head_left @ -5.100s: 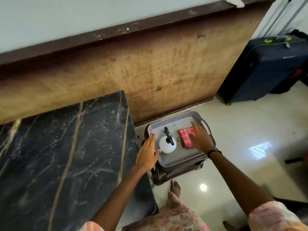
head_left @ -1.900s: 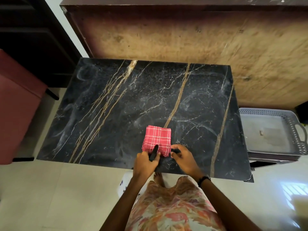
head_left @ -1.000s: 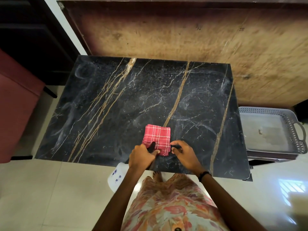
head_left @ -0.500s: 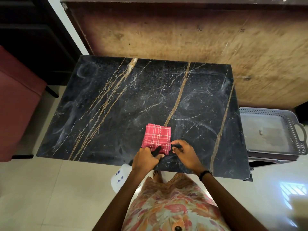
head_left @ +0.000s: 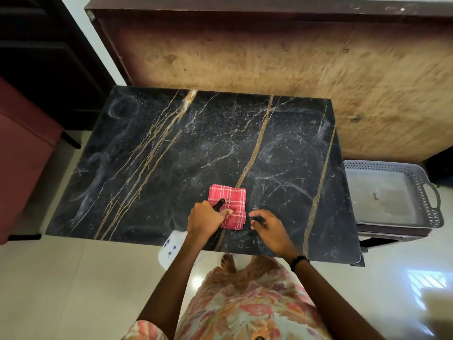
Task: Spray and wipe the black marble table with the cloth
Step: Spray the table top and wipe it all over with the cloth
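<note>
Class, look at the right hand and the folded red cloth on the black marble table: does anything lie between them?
Nothing visible does. The right hand hovers just right of the cloth, with only bare table between them.

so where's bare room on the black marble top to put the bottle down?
Black marble table: bare left of and behind the red checked cloth, and right toward the grey tray. Crowded only at the near edge, around left hand and right hand.

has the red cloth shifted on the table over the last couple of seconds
No. The red cloth lies at the lower end of the same gold vein, near the table's front edge.
</note>
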Tool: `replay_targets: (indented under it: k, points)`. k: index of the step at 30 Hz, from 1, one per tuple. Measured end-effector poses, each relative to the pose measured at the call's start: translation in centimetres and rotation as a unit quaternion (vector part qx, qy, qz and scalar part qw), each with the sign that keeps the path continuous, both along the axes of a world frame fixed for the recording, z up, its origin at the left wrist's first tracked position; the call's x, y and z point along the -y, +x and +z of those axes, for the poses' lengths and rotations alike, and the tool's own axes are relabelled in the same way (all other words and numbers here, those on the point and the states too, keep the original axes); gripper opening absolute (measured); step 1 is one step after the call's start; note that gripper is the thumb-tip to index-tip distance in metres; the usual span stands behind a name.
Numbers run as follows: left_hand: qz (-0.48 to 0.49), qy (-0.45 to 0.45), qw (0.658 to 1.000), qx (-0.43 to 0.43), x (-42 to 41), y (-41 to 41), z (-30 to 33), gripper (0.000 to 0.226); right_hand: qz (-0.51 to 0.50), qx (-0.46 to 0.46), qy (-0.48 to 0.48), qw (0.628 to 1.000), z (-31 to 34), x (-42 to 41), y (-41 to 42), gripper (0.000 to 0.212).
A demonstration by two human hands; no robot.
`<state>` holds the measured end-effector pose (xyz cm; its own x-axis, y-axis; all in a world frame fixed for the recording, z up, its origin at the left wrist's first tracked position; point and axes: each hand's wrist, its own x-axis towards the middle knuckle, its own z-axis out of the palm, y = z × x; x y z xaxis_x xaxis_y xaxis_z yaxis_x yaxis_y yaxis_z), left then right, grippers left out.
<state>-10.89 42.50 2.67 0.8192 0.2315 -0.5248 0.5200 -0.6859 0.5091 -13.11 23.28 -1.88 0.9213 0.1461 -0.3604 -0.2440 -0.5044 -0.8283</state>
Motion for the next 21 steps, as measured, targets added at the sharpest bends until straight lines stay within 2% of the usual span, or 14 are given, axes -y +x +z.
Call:
replay_targets:
  k: [9, 16, 21]
  points:
    - [-0.032, -0.053, 0.998, 0.016, 0.8, -0.3, 0.0, 0.048, 0.024, 0.001, -0.012, 1.0, 0.1, 0.4, 1.4, 0.02]
    - [-0.016, -0.029, 0.999, -0.003, 1.4, -1.2, -0.5, 0.052, 0.045, -0.028, -0.037, 0.998, 0.8, 0.2, 4.2, 0.02]
    - [0.069, -0.04, 0.997, 0.015, -0.1, -2.0, -1.2, 0.047, 0.059, -0.05, -0.07, 0.995, 1.0, -0.9, 5.1, 0.031]
